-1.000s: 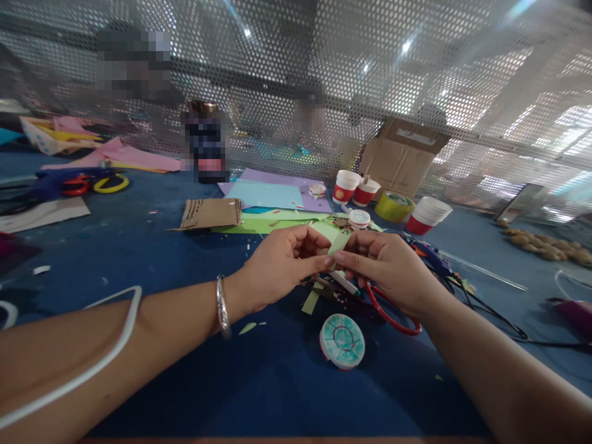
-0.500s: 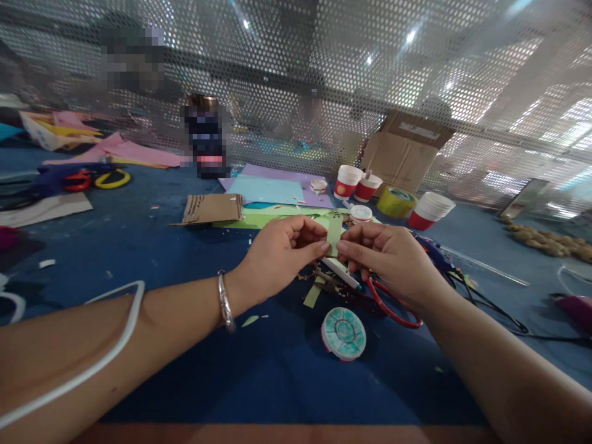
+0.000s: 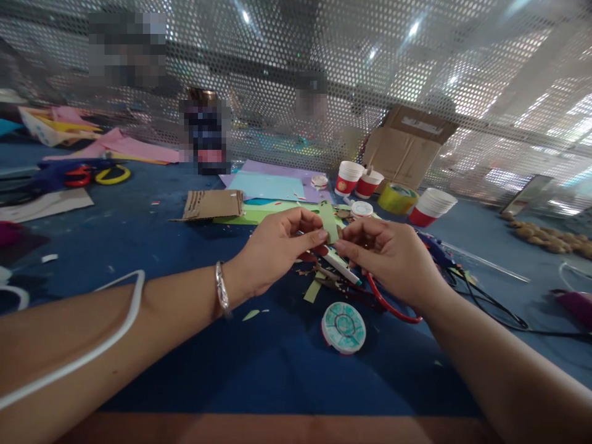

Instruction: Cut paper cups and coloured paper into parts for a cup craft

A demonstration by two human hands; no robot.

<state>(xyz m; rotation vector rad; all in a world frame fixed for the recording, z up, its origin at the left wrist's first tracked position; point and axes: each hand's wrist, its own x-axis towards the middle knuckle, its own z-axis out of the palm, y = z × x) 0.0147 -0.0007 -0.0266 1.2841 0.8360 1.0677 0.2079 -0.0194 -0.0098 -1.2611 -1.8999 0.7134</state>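
A light green paper strip [image 3: 328, 221] stands between my hands over the middle of the blue table. My left hand [image 3: 282, 246] pinches its lower left edge between thumb and fingers. The thumb and fingers of my right hand [image 3: 391, 256] close on the strip's lower right side. Beneath them lie a white marker [image 3: 341, 266], another green strip [image 3: 313, 290] and brown scraps. Nearer to me is a round disc [image 3: 343, 327] coloured teal and white with a red rim. Red scissor handles [image 3: 393, 308] show under my right hand.
Behind my hands are a cardboard piece [image 3: 213, 204], blue paper [image 3: 268, 184], paper cups [image 3: 348, 178], yellow tape [image 3: 398, 198] and a cardboard box [image 3: 402, 151]. A blue glue gun [image 3: 435, 251] with a black cable lies right. Scissors [image 3: 112, 174] and pink paper are at left.
The green strip has tilted to the left at its top and shifted slightly left and up. Both hands keep their hold on it, with small finger movements.
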